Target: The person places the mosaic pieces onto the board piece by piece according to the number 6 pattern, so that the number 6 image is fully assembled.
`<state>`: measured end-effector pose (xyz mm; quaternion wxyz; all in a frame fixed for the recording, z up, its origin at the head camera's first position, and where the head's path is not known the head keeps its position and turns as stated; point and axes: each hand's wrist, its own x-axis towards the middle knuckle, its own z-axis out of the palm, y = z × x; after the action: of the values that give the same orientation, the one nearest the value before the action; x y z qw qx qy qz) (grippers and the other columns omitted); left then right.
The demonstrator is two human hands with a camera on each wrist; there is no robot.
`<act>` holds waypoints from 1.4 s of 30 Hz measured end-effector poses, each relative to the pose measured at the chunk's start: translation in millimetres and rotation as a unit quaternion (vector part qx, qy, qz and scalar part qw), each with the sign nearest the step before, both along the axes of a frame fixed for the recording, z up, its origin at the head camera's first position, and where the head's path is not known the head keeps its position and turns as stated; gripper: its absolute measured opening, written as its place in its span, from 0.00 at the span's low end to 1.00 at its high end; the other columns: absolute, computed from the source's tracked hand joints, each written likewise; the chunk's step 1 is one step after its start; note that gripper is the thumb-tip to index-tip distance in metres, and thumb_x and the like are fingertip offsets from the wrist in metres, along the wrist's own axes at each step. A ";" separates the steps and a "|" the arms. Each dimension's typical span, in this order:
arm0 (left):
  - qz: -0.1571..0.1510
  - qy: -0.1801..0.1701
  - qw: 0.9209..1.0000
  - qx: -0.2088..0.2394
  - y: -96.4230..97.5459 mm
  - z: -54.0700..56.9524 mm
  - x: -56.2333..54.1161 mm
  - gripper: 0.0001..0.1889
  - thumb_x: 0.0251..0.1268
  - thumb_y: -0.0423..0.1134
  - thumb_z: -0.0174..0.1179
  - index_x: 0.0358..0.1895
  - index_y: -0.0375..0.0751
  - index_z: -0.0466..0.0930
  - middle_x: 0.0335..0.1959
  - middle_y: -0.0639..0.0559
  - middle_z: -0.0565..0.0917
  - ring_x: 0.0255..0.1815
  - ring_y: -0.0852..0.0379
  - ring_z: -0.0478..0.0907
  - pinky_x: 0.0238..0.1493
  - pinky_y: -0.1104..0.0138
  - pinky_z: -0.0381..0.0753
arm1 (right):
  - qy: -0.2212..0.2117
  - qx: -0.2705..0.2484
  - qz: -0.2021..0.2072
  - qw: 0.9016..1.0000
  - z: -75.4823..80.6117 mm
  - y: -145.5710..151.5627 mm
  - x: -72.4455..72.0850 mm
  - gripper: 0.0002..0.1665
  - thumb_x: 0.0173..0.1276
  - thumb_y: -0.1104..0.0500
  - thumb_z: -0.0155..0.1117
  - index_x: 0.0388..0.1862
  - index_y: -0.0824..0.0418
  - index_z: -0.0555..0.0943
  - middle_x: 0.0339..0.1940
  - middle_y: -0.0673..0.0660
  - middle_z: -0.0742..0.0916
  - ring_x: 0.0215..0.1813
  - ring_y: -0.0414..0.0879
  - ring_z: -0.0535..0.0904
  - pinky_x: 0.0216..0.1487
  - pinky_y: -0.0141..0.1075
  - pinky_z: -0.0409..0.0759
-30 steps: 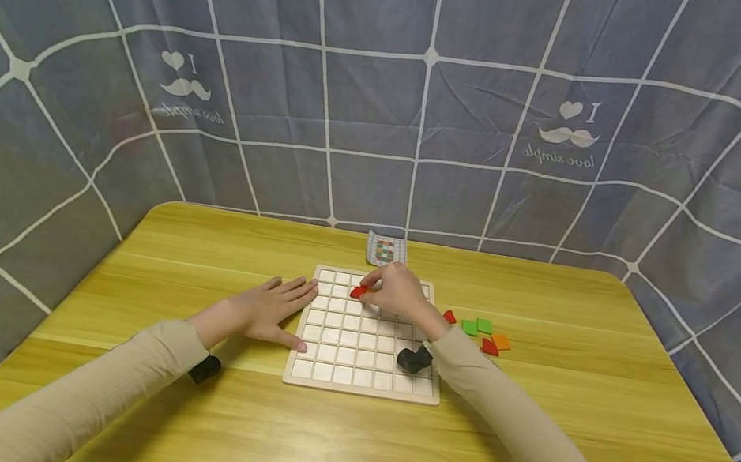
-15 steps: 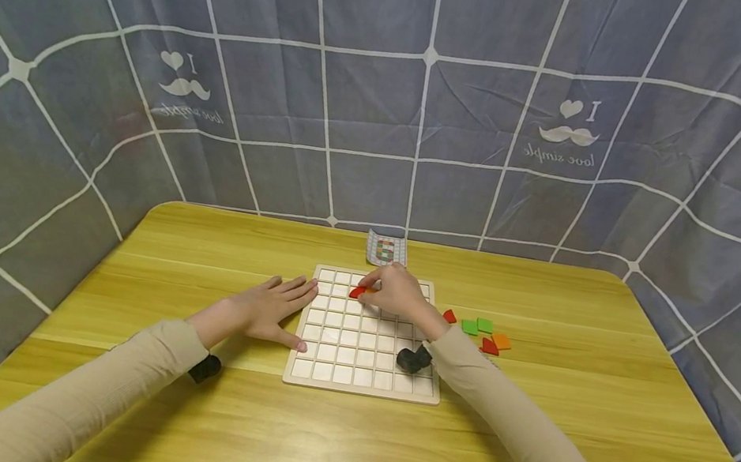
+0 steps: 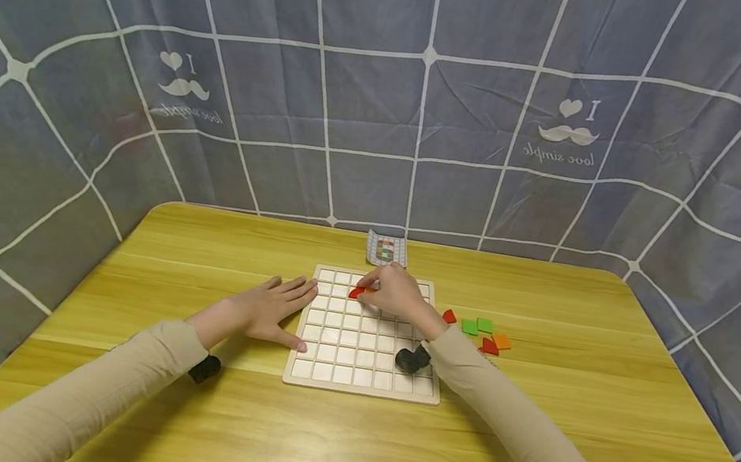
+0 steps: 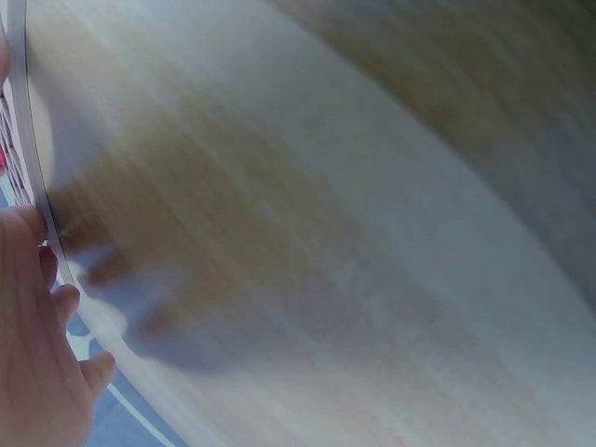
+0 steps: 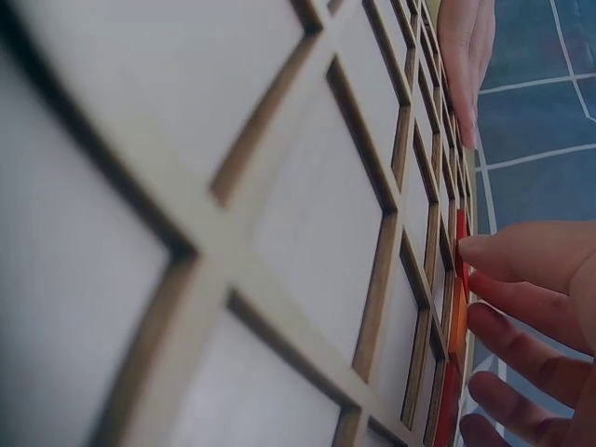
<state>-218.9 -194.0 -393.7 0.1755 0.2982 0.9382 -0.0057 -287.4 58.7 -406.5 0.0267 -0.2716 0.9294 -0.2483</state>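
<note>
A pale wooden grid board (image 3: 362, 380) lies on the table in the head view. Over its far half, my right hand (image 3: 397, 292) pinches a red rounded tile (image 3: 355, 293) between thumb and index finger, in the second row from the back. In the right wrist view, the thumb tip meets the red tile's edge. An orange tile (image 5: 457, 321) sits beside it in the grid, followed by another red tile (image 5: 447, 400), both partly behind the fingers. My left hand (image 3: 275, 314) rests flat with spread fingers, fingertips and thumb on the board's left edge.
Right of the board lie loose tiles: two green tiles (image 3: 469, 326), an orange tile (image 3: 501, 341) and two red tiles (image 3: 449, 316). A printed pattern card (image 3: 387, 249) lies behind the board. A grey curtain (image 3: 375, 104) with white lines hangs around the table (image 3: 225, 433).
The red tile and the right fingertips have shifted very slightly left on the board. My left hand has stayed in place.
</note>
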 end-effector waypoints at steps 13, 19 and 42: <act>-0.004 0.004 1.000 0.000 1.3 -2.1 -1.6 0.55 0.58 0.74 0.49 0.78 0.42 0.40 0.80 0.46 0.40 0.80 0.45 0.38 0.77 0.43 0.41 | -0.024 -0.022 -0.002 0.999 0.2 9.4 -0.1 0.13 0.61 0.55 0.70 0.45 0.54 0.88 0.46 0.51 0.89 0.42 0.44 0.84 0.38 0.34 0.79; -0.005 0.005 1.000 -0.001 0.9 -3.2 -1.8 0.55 0.58 0.74 0.49 0.78 0.42 0.40 0.80 0.46 0.40 0.80 0.45 0.37 0.77 0.43 0.41 | -0.036 -0.030 -0.022 0.999 4.5 19.2 3.2 0.14 0.62 0.53 0.69 0.47 0.51 0.87 0.46 0.50 0.88 0.49 0.48 0.82 0.44 0.40 0.81; -0.009 0.008 1.000 0.007 -1.2 -2.5 -0.2 0.54 0.59 0.74 0.48 0.78 0.41 0.41 0.80 0.44 0.41 0.80 0.43 0.39 0.76 0.42 0.41 | 0.007 -0.037 -0.047 0.998 13.1 81.9 9.3 0.16 0.62 0.55 0.69 0.49 0.56 0.86 0.48 0.54 0.87 0.51 0.52 0.79 0.49 0.47 0.79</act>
<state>-219.1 -195.2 -396.2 0.1652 0.3080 0.9369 -0.0029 -278.1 140.6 -393.4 -0.0012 -0.2305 0.9314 -0.2818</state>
